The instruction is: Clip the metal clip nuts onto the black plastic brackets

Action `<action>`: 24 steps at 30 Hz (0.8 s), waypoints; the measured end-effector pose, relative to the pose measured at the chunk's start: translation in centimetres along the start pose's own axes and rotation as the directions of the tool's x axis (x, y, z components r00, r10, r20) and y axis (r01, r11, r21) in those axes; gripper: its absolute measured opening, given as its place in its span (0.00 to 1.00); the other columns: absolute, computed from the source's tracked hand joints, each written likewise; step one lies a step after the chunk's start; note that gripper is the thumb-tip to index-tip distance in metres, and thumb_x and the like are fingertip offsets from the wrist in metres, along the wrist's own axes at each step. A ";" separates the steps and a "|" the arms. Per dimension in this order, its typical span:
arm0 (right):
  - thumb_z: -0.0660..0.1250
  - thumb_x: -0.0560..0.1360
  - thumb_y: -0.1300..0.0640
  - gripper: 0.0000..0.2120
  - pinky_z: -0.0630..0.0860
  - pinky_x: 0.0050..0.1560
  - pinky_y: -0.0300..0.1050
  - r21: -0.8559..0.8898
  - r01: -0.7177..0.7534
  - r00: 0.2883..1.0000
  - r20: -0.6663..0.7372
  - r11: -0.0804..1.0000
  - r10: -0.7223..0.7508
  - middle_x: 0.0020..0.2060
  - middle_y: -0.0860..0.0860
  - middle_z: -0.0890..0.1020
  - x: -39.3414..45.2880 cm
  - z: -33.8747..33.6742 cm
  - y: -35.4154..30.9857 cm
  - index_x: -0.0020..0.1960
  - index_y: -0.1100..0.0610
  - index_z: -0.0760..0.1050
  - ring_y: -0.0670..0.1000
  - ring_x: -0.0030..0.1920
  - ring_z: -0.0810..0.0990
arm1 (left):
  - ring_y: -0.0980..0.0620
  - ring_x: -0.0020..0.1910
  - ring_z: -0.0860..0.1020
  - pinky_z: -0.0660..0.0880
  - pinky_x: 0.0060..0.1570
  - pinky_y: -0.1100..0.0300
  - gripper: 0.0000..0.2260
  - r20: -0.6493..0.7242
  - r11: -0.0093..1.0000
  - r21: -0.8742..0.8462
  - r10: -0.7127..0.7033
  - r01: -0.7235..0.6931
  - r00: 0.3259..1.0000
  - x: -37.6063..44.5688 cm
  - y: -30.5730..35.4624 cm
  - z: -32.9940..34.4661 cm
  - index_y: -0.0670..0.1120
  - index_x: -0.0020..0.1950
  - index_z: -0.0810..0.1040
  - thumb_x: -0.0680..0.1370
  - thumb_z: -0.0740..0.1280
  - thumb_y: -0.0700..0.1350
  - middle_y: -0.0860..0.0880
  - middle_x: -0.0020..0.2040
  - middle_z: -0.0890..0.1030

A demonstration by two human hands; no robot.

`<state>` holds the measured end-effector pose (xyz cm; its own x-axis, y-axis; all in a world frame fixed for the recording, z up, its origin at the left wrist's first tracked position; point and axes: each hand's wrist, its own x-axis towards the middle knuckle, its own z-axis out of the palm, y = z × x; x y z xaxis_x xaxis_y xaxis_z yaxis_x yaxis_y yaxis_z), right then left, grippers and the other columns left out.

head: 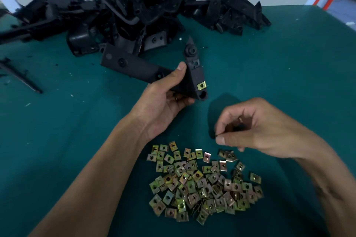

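My left hand (169, 94) grips a black plastic bracket (134, 65) above the green table, thumb on its upper face. One brass-coloured clip nut (201, 85) sits clipped on the bracket's near corner, beside an empty round hole. My right hand (250, 127) hovers to the right, just above the loose nuts, with thumb and forefinger pinched together on something small and dark; what it is stays hidden by the fingers. A heap of several loose metal clip nuts (204, 183) lies on the table in front of me.
A big pile of black plastic brackets (134, 5) fills the back of the green table (289, 73). A thin black strip (21, 77) lies at the left edge. Small plastic shavings are scattered on the cloth.
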<state>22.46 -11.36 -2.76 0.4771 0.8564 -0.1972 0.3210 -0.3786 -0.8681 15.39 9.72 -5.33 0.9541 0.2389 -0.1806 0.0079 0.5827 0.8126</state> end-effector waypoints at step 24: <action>0.68 0.72 0.66 0.05 0.77 0.32 0.33 0.812 0.361 0.861 -0.479 0.459 0.170 0.37 0.54 0.80 5.3 2.2 0.5 0.47 0.63 0.80 0.45 0.33 0.79 | 0.48 0.48 0.81 0.77 0.44 0.55 0.27 0.002 0.995 0.090 0.047 -0.047 0.999 0.1 -0.4 0.0 0.35 0.61 0.80 0.72 0.73 0.55 0.40 0.55 0.84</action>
<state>23.31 -6.26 -5.20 0.8575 0.5048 -0.0994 -0.3447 0.4203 -0.8394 15.47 9.53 -5.63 0.9539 0.2645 -0.1417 -0.0094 0.4984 0.8669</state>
